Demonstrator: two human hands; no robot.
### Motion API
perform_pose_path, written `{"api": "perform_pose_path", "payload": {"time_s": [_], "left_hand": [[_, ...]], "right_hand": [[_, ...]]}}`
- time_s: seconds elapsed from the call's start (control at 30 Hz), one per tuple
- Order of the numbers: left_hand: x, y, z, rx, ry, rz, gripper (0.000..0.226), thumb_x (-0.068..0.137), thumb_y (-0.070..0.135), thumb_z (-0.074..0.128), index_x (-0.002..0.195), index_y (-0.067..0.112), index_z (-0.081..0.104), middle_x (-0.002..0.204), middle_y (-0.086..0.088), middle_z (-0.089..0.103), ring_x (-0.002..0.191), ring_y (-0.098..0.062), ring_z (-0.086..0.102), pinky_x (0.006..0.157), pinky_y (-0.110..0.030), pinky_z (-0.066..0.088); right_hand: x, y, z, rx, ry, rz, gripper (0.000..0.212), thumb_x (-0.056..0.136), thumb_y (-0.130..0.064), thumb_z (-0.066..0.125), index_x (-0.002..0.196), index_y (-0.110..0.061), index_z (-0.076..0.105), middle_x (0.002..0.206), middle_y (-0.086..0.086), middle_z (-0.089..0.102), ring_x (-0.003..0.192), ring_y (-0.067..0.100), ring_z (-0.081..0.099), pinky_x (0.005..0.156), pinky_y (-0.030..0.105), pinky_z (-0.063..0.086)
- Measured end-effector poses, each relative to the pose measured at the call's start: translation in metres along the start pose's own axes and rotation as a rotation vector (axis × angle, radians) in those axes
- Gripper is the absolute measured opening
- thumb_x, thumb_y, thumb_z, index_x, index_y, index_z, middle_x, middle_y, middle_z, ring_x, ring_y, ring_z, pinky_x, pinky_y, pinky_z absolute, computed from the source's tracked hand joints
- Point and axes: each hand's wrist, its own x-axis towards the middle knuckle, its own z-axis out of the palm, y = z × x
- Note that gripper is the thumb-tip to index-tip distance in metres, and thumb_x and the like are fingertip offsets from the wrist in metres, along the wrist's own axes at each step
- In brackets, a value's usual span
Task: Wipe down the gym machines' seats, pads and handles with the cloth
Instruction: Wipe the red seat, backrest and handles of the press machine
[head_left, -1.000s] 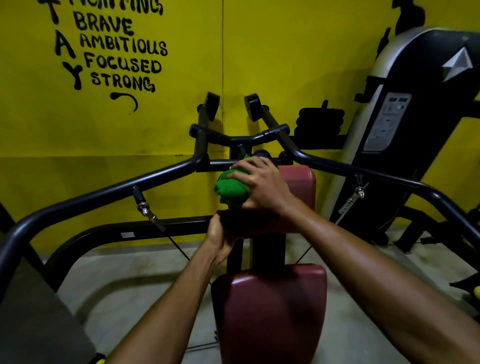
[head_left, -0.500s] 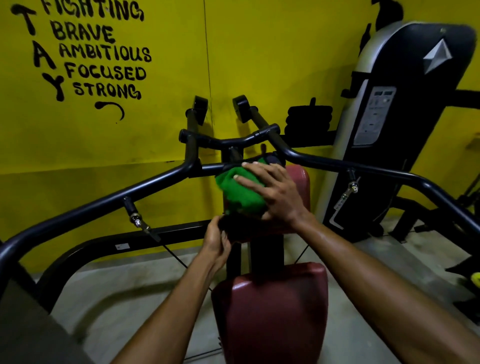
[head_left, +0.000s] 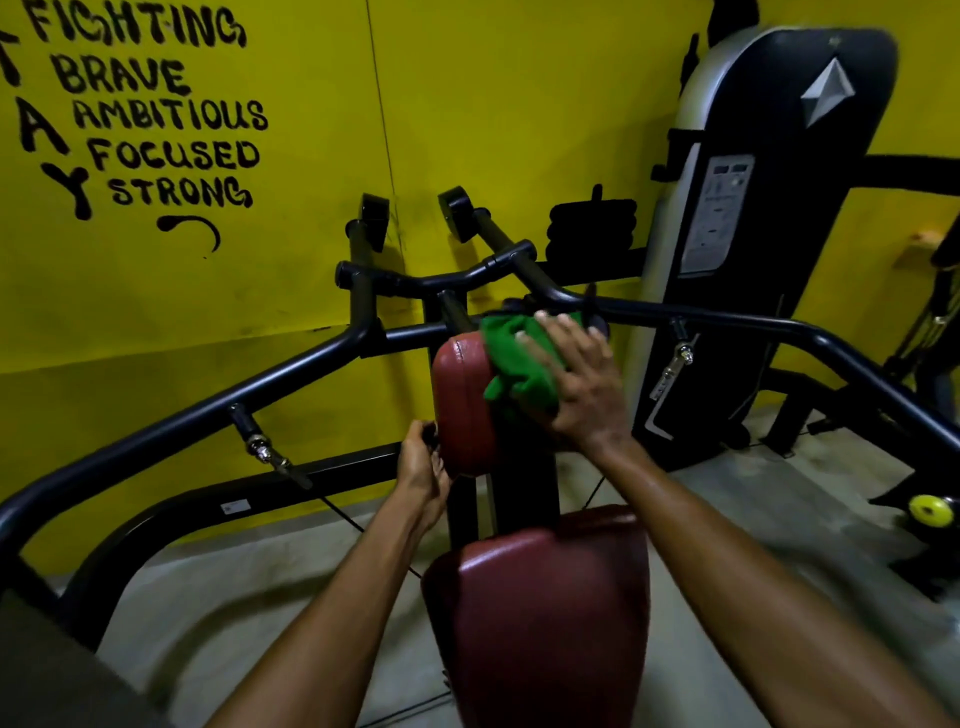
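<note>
The cloth (head_left: 511, 358) slides from the pad's (head_left: 460, 405) top onto its right face, right grip (head_left: 576, 384) spread flat and pressing. Left grip (head_left: 421, 467) stays clamped on the pad's lower edge. Seat (head_left: 540, 613) probably comes next.

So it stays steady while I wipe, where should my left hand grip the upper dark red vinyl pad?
Take the dark red upper pad by its lower left edge, from the left. That rounded rim lies clear of the green cloth under the right hand.
</note>
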Motion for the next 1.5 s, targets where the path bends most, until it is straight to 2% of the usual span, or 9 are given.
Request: {"api": "perform_pose_path", "payload": {"time_s": [0.23,0.4,0.6,0.8,0.87,1.07,1.23,1.37,1.5], "left_hand": [[0.003,-0.014,0.008,0.003,-0.05,0.081,0.034,0.105,0.024,0.03,0.089,0.017,0.058,0.065,0.003,0.071,0.055,-0.008,0.067,0.048,-0.021,0.053],[0.002,-0.021,0.006,0.035,-0.07,0.122,0.035,0.106,0.022,0.03,0.097,0.015,0.063,0.08,0.0,0.075,0.064,-0.007,0.07,0.057,-0.02,0.057],[0.0,-0.02,0.004,0.205,0.005,0.155,0.041,0.105,0.03,0.03,0.098,0.018,0.069,0.097,-0.004,0.074,0.062,-0.009,0.069,0.048,-0.019,0.05],[0.005,-0.016,0.002,0.248,0.025,0.078,0.056,0.091,0.047,0.041,0.113,0.007,0.072,0.116,-0.019,0.07,0.103,-0.032,0.069,0.095,-0.045,0.054],[-0.006,-0.014,-0.002,0.23,-0.008,0.044,0.053,0.098,0.048,0.038,0.112,0.009,0.072,0.112,-0.016,0.072,0.102,-0.031,0.069,0.09,-0.041,0.056],[-0.031,-0.062,-0.033,0.507,0.122,0.056,0.049,0.095,0.058,0.036,0.112,0.024,0.067,0.107,-0.001,0.072,0.098,-0.021,0.066,0.089,-0.04,0.054],[-0.037,-0.096,-0.063,0.994,0.32,-0.009,0.052,0.103,0.042,0.025,0.118,0.012,0.065,0.124,-0.019,0.064,0.112,-0.037,0.059,0.099,-0.044,0.046],[-0.053,-0.097,-0.068,1.081,0.224,-0.013,0.05,0.104,0.04,0.028,0.11,0.01,0.067,0.115,-0.017,0.066,0.107,-0.035,0.06,0.092,-0.04,0.046],[-0.022,-0.112,-0.09,0.993,0.175,-0.049,0.064,0.088,0.059,0.028,0.108,0.016,0.07,0.11,-0.01,0.071,0.103,-0.032,0.064,0.095,-0.041,0.049]], "right_hand": [[-0.027,-0.042,0.01,0.607,0.294,1.186,0.093,0.079,-0.079,0.05,0.139,-0.008,0.058,0.135,0.013,0.063,0.126,0.029,0.058,0.099,0.025,0.042],[-0.051,-0.069,0.024,0.645,0.292,1.419,0.102,0.082,-0.081,0.053,0.15,-0.005,0.043,0.149,0.016,0.05,0.138,0.031,0.047,0.114,0.041,0.039],[-0.031,-0.109,0.018,0.743,0.354,1.821,0.084,0.095,-0.067,0.052,0.137,0.005,0.05,0.132,0.026,0.055,0.121,0.044,0.056,0.097,0.045,0.048],[-0.036,-0.178,0.016,0.751,0.317,1.667,0.085,0.09,-0.058,0.066,0.142,0.007,0.046,0.139,0.028,0.053,0.131,0.04,0.052,0.112,0.04,0.04],[-0.053,-0.19,0.011,0.799,0.238,1.538,0.07,0.092,-0.041,0.072,0.141,0.004,0.05,0.138,0.022,0.059,0.13,0.034,0.056,0.109,0.03,0.039],[-0.148,-0.151,0.003,0.36,-0.56,0.609,0.073,0.082,-0.032,0.076,0.148,-0.016,0.049,0.148,0.009,0.048,0.133,0.029,0.046,0.109,0.041,0.042],[-0.161,-0.124,0.005,0.24,-0.673,0.069,0.1,0.049,-0.03,0.095,0.14,-0.01,0.058,0.146,0.014,0.055,0.133,0.034,0.054,0.108,0.044,0.046],[-0.174,-0.066,-0.008,0.21,-0.638,0.131,0.097,0.043,-0.023,0.092,0.134,-0.006,0.062,0.142,0.017,0.058,0.127,0.037,0.058,0.108,0.044,0.046],[-0.188,0.004,-0.018,0.194,-0.443,0.665,0.064,0.064,-0.001,0.077,0.127,0.002,0.064,0.123,0.023,0.063,0.111,0.043,0.06,0.094,0.042,0.051]]}}
